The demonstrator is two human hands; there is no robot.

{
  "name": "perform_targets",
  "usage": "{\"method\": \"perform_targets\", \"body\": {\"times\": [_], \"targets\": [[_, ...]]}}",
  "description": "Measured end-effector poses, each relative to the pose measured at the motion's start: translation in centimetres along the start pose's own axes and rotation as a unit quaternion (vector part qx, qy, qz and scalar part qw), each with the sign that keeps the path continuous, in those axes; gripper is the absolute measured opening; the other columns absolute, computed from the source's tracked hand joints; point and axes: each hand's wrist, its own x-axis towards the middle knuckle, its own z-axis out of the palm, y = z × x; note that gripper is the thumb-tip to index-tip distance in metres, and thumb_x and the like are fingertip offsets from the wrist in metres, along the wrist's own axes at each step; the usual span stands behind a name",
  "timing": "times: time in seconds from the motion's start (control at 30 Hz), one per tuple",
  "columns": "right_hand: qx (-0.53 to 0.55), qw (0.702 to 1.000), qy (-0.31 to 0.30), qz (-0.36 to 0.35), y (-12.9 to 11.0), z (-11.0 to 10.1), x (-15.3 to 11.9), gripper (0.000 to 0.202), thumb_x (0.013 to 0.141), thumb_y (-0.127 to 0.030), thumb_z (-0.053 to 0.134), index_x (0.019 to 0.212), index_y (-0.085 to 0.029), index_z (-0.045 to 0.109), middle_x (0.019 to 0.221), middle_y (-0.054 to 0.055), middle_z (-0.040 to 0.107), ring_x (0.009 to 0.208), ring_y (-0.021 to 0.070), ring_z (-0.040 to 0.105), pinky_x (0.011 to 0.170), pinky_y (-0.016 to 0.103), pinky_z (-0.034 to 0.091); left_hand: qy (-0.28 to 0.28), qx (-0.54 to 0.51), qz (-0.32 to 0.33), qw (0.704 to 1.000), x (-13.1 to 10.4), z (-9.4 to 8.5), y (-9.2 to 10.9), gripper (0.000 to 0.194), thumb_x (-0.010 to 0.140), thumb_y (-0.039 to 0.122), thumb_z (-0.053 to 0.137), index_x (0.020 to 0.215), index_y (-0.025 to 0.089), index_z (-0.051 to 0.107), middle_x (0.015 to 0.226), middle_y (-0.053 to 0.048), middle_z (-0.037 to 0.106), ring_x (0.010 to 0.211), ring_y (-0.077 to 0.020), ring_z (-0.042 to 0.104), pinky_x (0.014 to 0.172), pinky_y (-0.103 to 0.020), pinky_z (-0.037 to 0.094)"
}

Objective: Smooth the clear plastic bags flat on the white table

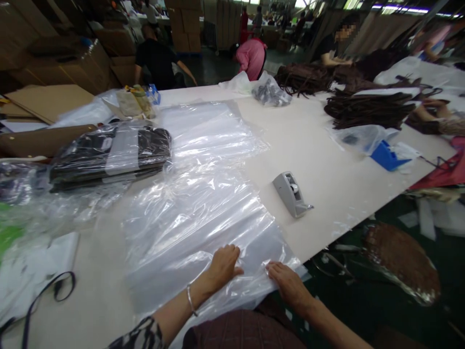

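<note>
- Your left hand point(223, 264) lies at 12 o'clock, fingers curled, on the near plastic sheeting point(203, 232); whether it grips or only presses, you can't tell. One bracelet point(191, 300) circles that wrist.
- Your right hand point(286, 283) is at 1 o'clock, fingertips touching the sheeting by its near right edge—pinched or just resting, you can't tell.
- You have two spreads of clear plastic: the near one right in front of you, its layers too blended to count, and the far plastic sheeting point(207, 128) beyond it at 12.
- One grey tape dispenser point(290, 194) sits at 1 o'clock on the table point(301, 140), just beside the near spread.
- One blue holder point(388, 156) sits at 2 o'clock, near the table's right edge, with one stack of dark brown goods point(368, 109) beyond it.
- One wrapped dark bundle point(112, 152) lies at 10 to 11 o'clock.
- One black strap point(47, 295) curls at 9 o'clock.
- One brown seat point(401, 261) stands below the table at 2 to 3 o'clock.
- Two people bend past the far edge—one in a black top point(158, 63) at 11, one in a pink top point(251, 57) at 12.
</note>
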Motion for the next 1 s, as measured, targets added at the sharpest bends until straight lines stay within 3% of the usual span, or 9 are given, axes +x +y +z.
{"method": "perform_targets", "body": {"times": [0.13, 0.27, 0.4, 0.53, 0.67, 0.77, 0.83, 0.9, 1.0], "targets": [[-0.010, 1.000, -0.002, -0.005, 0.1, 0.0, 0.0, 0.047, 0.082, -0.003, 0.039, 0.121, -0.015, 0.062, 0.124, 0.012, 0.069, 0.121, 0.0232, 0.061, 0.107, 0.043, 0.052, -0.015, -0.027, -0.024, 0.999, -0.5, 4.0, -0.2, 0.020, 0.082, 0.023, 0.068, 0.099, 0.020, 0.058, 0.113, -0.012, 0.063, 0.110, -0.0314, 0.056, 0.096, -0.045, 0.041], [-0.024, 1.000, -0.008, -0.008, 0.4, 0.3, 0.0, 0.048, 0.085, -0.004, 0.036, 0.123, -0.016, 0.062, 0.126, 0.011, 0.069, 0.123, 0.0238, 0.060, 0.107, 0.043, 0.052, -0.010, -0.098, -0.046, 0.994, 0.4, 1.5, -2.1, 0.008, 0.086, 0.027, 0.059, 0.081, 0.021, 0.059, 0.091, -0.005, 0.066, 0.090, -0.0233, 0.060, 0.081, -0.035, 0.044], [-0.032, 0.999, 0.009, -0.015, 0.7, 0.6, 0.0, 0.045, 0.087, -0.006, 0.036, 0.122, -0.016, 0.063, 0.123, 0.012, 0.070, 0.120, 0.0249, 0.062, 0.105, 0.044, 0.054, 0.005, -0.176, -0.058, 0.983, 0.8, -4.8, -4.6, 0.026, 0.088, 0.037, 0.047, 0.074, 0.019, 0.059, 0.072, -0.001, 0.064, 0.071, -0.0170, 0.058, 0.065, -0.027, 0.043], [-0.034, 0.999, 0.032, -0.025, 0.9, 0.9, -0.1, 0.043, 0.087, -0.007, 0.039, 0.122, -0.015, 0.063, 0.123, 0.013, 0.070, 0.119, 0.0249, 0.063, 0.103, 0.044, 0.055, 0.052, -0.187, -0.067, 0.979, 1.5, -14.1, -7.9, 0.033, 0.087, 0.045, 0.045, 0.079, 0.018, 0.061, 0.073, 0.000, 0.065, 0.072, -0.0165, 0.059, 0.067, -0.026, 0.046], [-0.031, 0.999, 0.029, -0.032, 1.0, 0.9, -0.1, 0.043, 0.087, -0.006, 0.040, 0.121, -0.017, 0.064, 0.123, 0.012, 0.070, 0.119, 0.0241, 0.063, 0.103, 0.044, 0.055, 0.171, -0.094, -0.125, 0.973, 3.5, -23.5, -11.2, 0.022, 0.086, 0.034, 0.053, 0.079, 0.016, 0.063, 0.073, -0.001, 0.062, 0.074, -0.0166, 0.053, 0.076, -0.031, 0.043], [-0.043, 0.998, 0.020, -0.028, 1.0, 0.9, -0.1, 0.045, 0.086, -0.005, 0.038, 0.122, -0.016, 0.064, 0.123, 0.012, 0.070, 0.119, 0.0244, 0.064, 0.104, 0.045, 0.055, 0.295, -0.012, -0.174, 0.939, 5.3, -27.9, -12.1, 0.017, 0.089, 0.022, 0.053, 0.098, 0.012, 0.063, 0.100, -0.008, 0.063, 0.095, -0.0212, 0.052, 0.094, -0.043, 0.037], [-0.048, 0.999, 0.014, -0.021, 0.9, 0.8, -0.1, 0.046, 0.086, -0.005, 0.038, 0.122, -0.016, 0.063, 0.124, 0.012, 0.070, 0.120, 0.0250, 0.063, 0.104, 0.045, 0.055, 0.354, 0.023, -0.176, 0.918, 6.3, -28.6, -11.3, 0.031, 0.090, 0.017, 0.052, 0.120, 0.010, 0.054, 0.125, -0.015, 0.054, 0.115, -0.0253, 0.046, 0.104, -0.048, 0.030], [-0.041, 0.999, 0.012, -0.016, 0.7, 0.7, -0.1, 0.046, 0.086, -0.006, 0.039, 0.123, -0.017, 0.063, 0.124, 0.012, 0.070, 0.120, 0.0251, 0.063, 0.104, 0.044, 0.055, 0.366, 0.041, -0.150, 0.917, 6.9, -27.0, -9.5, 0.037, 0.093, 0.019, 0.049, 0.129, 0.012, 0.047, 0.134, -0.016, 0.047, 0.124, -0.0273, 0.040, 0.108, -0.046, 0.027], [-0.023, 1.000, 0.004, -0.009, 0.4, 0.3, 0.0, 0.045, 0.086, -0.006, 0.037, 0.122, -0.015, 0.064, 0.124, 0.013, 0.070, 0.122, 0.0251, 0.062, 0.105, 0.045, 0.054, 0.268, 0.036, -0.079, 0.960, 6.3, -19.7, -5.4, 0.019, 0.098, 0.030, 0.046, 0.108, 0.019, 0.059, 0.111, -0.009, 0.060, 0.107, -0.0240, 0.053, 0.095, -0.037, 0.039]]}}
